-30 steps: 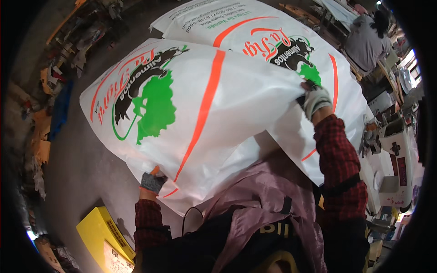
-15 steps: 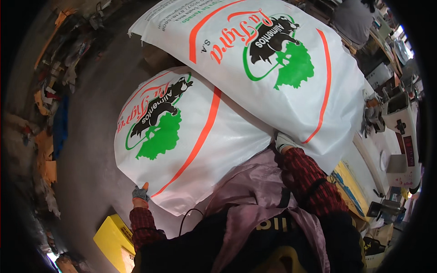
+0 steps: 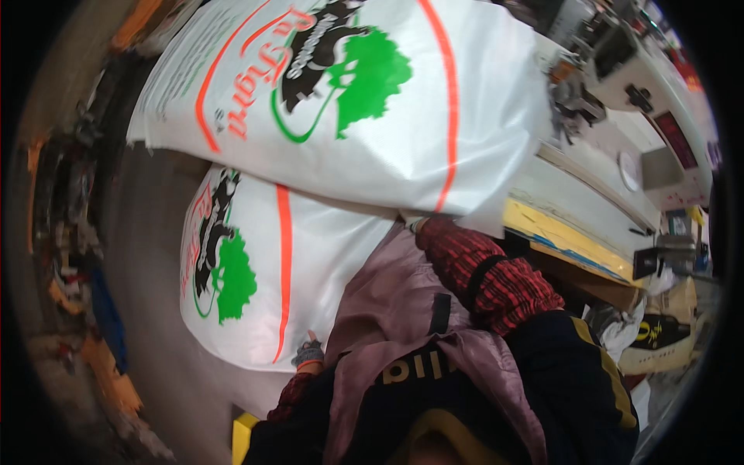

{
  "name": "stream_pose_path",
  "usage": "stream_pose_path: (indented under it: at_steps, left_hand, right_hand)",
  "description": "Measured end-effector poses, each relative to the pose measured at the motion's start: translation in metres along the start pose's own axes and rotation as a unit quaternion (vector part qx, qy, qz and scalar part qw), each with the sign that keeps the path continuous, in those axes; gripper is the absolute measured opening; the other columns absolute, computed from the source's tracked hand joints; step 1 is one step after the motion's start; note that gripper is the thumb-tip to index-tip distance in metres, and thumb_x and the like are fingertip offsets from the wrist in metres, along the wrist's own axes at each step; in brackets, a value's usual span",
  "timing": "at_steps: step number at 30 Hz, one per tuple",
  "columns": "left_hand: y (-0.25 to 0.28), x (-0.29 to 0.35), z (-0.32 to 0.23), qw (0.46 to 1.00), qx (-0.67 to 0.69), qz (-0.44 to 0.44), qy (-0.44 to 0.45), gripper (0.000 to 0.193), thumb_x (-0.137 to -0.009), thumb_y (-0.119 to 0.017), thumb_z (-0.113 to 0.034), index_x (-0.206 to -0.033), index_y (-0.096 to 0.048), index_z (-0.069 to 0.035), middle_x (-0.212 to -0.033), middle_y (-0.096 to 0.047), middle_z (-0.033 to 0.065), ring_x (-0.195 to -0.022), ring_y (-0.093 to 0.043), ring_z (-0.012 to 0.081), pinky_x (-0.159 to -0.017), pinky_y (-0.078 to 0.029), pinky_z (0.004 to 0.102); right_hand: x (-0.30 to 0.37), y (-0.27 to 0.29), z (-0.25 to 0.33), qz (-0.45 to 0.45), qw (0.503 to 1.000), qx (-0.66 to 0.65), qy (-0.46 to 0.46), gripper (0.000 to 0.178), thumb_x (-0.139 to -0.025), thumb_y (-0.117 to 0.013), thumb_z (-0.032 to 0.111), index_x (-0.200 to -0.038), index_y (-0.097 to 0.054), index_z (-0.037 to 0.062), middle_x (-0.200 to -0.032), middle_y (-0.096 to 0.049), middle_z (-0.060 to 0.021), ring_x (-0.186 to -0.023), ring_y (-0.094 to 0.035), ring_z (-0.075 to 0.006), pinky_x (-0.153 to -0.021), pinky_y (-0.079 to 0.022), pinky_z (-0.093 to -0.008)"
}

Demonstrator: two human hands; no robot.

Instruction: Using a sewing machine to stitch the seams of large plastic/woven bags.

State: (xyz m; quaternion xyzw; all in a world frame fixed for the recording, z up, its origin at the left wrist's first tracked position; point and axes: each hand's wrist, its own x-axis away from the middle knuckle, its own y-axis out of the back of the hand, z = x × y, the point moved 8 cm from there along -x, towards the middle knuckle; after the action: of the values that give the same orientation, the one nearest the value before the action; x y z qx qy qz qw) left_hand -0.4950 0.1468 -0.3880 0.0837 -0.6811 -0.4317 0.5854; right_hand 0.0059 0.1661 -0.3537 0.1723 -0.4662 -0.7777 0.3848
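Note:
Two large white woven sacks with red, green and black print lie overlapping in front of me. The upper sack [image 3: 496, 101] covers the far part of the lower sack [image 3: 325, 240]. At the near edge of the lower sack my left hand [image 3: 308, 353], in a grey glove with bare fingertips, is closed on the sack, one finger lying along it. My right hand [image 3: 415, 225] is at the near edge of the upper sack, where the two sacks meet; its fingers are hidden. A mauve apron [image 3: 395, 287] hangs in front of me, against the lower sack.
At the right stands a white sewing machine [image 3: 651, 101] on a pale table [image 3: 570, 186]. Yellow sheeting [image 3: 566, 240] lies along its near edge. A yellow box [image 3: 242, 434] is at lower left. Scraps and cardboard [image 3: 112, 372] litter the left side.
Both sacks have shifted left in the view, and the machine shows larger. My left hand has come in closer to my body with the lower sack's edge. My right hand stays between the sacks.

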Motion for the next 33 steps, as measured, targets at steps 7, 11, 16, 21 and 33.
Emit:
stream_pose_path:
  at_steps: [7,11,16,21,33]
  left_hand:
    - [0.231,-0.059,-0.107,0.979,0.043,-0.192,-0.053,0.032,-0.084,-0.053,-0.035,-0.095,-0.055,-0.005,-0.095,-0.061,0.0165,-0.087,-0.059,0.0338,-0.073,-0.047,0.0408]
    - [0.419,0.026,-0.267,0.763,0.173,-0.511,-0.356,0.026,-0.078,-0.061,-0.009,-0.102,-0.055,-0.002,-0.09,-0.058,0.0096,-0.079,-0.058,0.0226,-0.069,-0.048,0.0309]
    - [0.448,0.041,-0.448,0.656,0.151,-0.534,-0.512,0.022,-0.077,-0.062,-0.007,-0.098,-0.057,-0.002,-0.091,-0.061,0.0105,-0.081,-0.06,0.0204,-0.069,-0.049,0.0291]
    - [0.44,0.01,-0.535,0.781,0.311,-0.342,-0.42,0.022,-0.079,-0.062,-0.018,-0.094,-0.058,-0.003,-0.081,-0.063,0.0099,-0.071,-0.061,0.0201,-0.064,-0.047,0.0311]
    - [0.437,0.04,-0.503,0.892,0.008,-0.228,-0.39,0.051,-0.068,-0.067,-0.034,-0.099,-0.057,0.006,-0.08,-0.064,0.0177,-0.08,-0.061,0.0303,-0.075,-0.047,0.0364]
  right_hand:
    - [0.108,0.071,-0.043,0.055,0.998,0.014,0.021,0.035,-0.085,-0.041,0.031,-0.108,-0.057,0.0097,-0.108,-0.058,-0.0147,-0.101,-0.054,-0.0316,-0.089,-0.041,-0.0403]
    - [0.149,0.127,-0.06,0.118,0.991,-0.038,-0.054,0.034,-0.083,-0.046,0.026,-0.111,-0.052,0.0073,-0.104,-0.056,-0.0175,-0.092,-0.054,-0.0346,-0.081,-0.045,-0.042]
    - [0.151,0.227,-0.033,-0.197,0.945,-0.248,0.083,0.025,-0.085,-0.047,0.018,-0.103,-0.055,0.0029,-0.091,-0.059,-0.0134,-0.083,-0.058,-0.0274,-0.073,-0.046,-0.0357]
    - [0.143,0.259,-0.062,-0.137,0.876,-0.449,-0.108,0.035,-0.087,-0.051,0.032,-0.106,-0.052,0.0032,-0.084,-0.057,-0.0087,-0.076,-0.054,-0.0162,-0.068,-0.043,-0.0284]
    - [0.159,0.199,0.065,0.31,0.835,-0.429,0.149,0.036,-0.08,-0.057,0.037,-0.093,-0.061,0.0033,-0.09,-0.062,-0.0177,-0.086,-0.06,-0.0324,-0.075,-0.047,-0.0355]
